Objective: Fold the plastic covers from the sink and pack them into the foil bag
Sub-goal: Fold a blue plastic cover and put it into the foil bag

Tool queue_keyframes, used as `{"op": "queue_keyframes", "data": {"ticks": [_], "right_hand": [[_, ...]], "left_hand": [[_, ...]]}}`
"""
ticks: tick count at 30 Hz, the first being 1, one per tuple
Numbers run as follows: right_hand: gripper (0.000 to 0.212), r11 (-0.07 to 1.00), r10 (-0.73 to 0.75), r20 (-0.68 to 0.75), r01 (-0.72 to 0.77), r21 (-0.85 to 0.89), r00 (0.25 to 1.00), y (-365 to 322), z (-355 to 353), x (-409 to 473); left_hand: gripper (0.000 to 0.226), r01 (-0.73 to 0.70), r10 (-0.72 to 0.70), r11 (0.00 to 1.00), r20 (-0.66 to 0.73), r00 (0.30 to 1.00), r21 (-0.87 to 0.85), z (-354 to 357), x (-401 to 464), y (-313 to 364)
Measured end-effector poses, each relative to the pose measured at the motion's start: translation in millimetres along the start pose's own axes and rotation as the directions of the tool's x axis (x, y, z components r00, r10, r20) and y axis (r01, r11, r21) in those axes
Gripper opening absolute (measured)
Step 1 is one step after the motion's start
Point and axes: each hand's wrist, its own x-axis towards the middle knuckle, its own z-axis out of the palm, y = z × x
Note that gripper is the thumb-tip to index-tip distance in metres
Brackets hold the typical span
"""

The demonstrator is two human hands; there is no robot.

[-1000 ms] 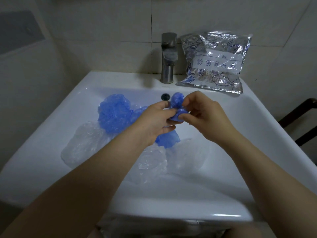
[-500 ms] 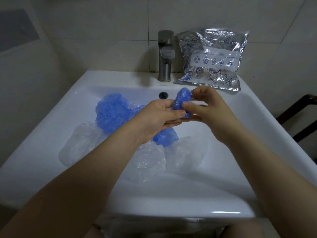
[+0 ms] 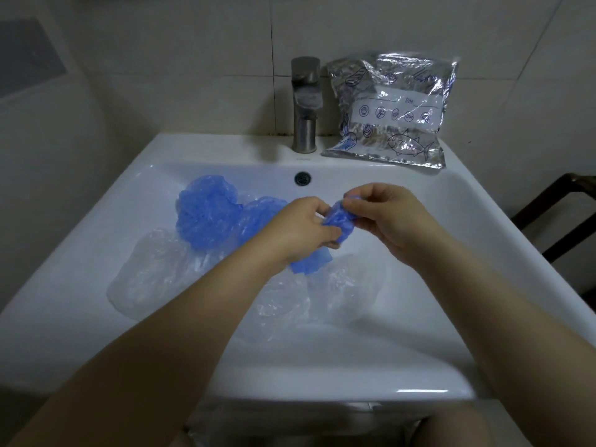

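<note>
So both hands are pinching the small crumpled blue plastic cover (image 3: 337,221) at mid-frame, left hand (image 3: 300,232) on its lower end, right hand (image 3: 383,217) on the upper end, long axis tilting up to the right. The crinkly silver foil bag (image 3: 392,111) is sitting upper right on the white ceramic sink (image 3: 483,253) rim, so the right hand's nearer to it. More blue and clear covers are lying in the basin, left and below

The left hand (image 3: 298,230) covered most of a folded blue plastic cover (image 3: 337,217). Print on the crinkled silver foil bag (image 3: 392,114) was too small to read. A dark wooden chair (image 3: 567,204) was cut off by the right edge.
</note>
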Motion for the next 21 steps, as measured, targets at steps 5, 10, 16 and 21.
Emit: {"op": "queue_keyframes", "data": {"ticks": [5, 10, 16, 21], "right_hand": [[0.005, 0.504, -0.634, 0.130, 0.535, -0.678, 0.762, 3, 16, -5], [0.012, 0.259, -0.670, 0.350, 0.648, -0.717, 0.655, 7, 16, -3], [0.026, 0.158, -0.641, 0.440, 0.669, -0.726, 0.629, 3, 15, -5], [0.023, 0.102, -0.694, 0.419, 0.657, -0.747, 0.585, 8, 15, -1]], "left_hand": [[0.016, 0.223, -0.182, 0.867, 0.134, 0.974, -0.445, -5, 2, 0], [0.020, 0.276, -0.250, 0.776, 0.126, 0.960, -0.568, -8, 1, 1], [0.028, 0.204, -0.180, 0.711, 0.107, 0.978, -0.673, -10, -2, 6], [0.027, 0.154, -0.096, 0.705, 0.121, 0.988, -0.693, -12, -4, 9]]}}
